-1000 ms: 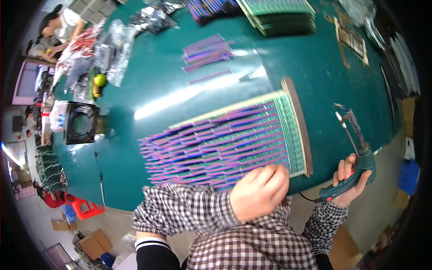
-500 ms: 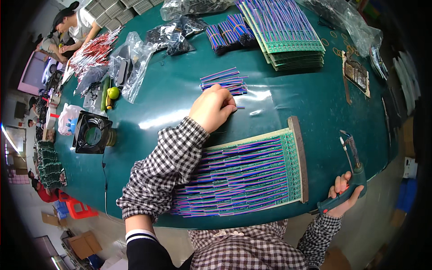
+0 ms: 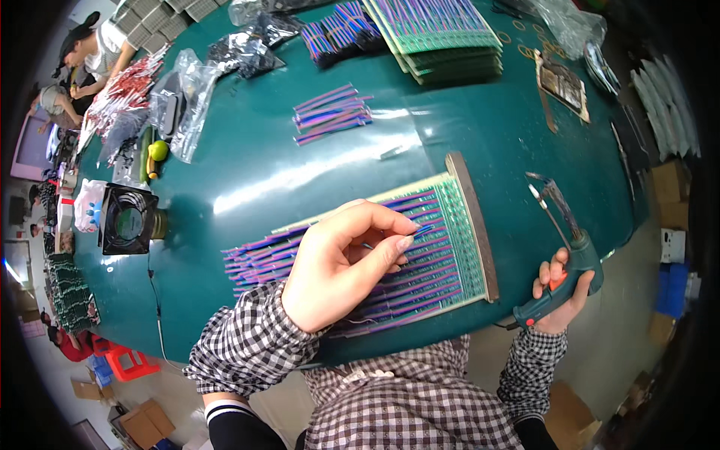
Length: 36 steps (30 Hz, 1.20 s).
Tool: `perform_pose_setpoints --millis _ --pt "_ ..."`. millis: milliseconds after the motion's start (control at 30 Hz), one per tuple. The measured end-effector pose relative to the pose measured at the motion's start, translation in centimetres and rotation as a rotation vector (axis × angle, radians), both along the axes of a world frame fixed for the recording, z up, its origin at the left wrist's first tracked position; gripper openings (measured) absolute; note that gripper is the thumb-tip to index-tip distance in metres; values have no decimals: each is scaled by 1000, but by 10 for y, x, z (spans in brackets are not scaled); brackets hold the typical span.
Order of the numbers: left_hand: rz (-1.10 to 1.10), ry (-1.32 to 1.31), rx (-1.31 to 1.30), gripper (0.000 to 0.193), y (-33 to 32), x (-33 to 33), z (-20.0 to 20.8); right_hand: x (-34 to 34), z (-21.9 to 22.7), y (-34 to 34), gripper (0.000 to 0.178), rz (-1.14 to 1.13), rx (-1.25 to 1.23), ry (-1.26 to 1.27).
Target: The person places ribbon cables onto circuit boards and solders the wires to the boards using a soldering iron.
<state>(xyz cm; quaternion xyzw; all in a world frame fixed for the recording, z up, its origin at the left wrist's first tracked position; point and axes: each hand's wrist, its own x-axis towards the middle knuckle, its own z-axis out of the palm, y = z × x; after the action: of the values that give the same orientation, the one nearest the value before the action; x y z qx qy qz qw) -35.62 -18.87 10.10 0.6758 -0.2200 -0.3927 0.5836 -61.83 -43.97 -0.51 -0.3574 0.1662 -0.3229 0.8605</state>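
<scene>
Drawn nearer from loose wires (image 3: 330,114), the left hand (image 3: 330,270) pinches blue wire (image 3: 424,230), pointing right, over the circuit panel (image 3: 470,255), while the right hand (image 3: 562,316), farther right, grips a soldering gun (image 3: 586,266).

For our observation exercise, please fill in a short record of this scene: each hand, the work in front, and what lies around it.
Left hand: thumb and forefinger pinched on a thin blue wire, above the wired board
Right hand: gripping a green soldering gun, its tip pointing away from the person
Wired board: green, partly covered by rows of coloured wires, a brown strip along its right edge
Beyond the board: loose wires, then a stack of boards
Left side: black fan
Surface: green table
</scene>
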Motion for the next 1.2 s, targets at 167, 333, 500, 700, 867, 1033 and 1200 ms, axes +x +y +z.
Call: perform_pose_setpoints --millis 167,333,500,700,867,1033,1200 --pt "-111 -190 -36 16 -3 -39 -7 -35 18 22 73 -12 -79 101" --pt "-234 -804 -120 34 -14 -80 -46 -95 29 55 80 -47 -85 207" --pt "-299 -1306 -47 41 -18 -95 -62 -120 40 78 80 -39 -198 247" --pt "-264 -1337 -15 41 -16 -98 -66 -132 46 93 92 -50 -372 570" --pt "-248 -1357 -3 39 -16 -98 -66 -122 56 106 85 -97 -334 648" --pt "-295 -1356 -14 37 -14 -93 -67 -109 64 113 68 -62 -524 792" --pt "-306 -1332 -13 38 -15 -93 -65 -92 74 102 59 117 -782 866"
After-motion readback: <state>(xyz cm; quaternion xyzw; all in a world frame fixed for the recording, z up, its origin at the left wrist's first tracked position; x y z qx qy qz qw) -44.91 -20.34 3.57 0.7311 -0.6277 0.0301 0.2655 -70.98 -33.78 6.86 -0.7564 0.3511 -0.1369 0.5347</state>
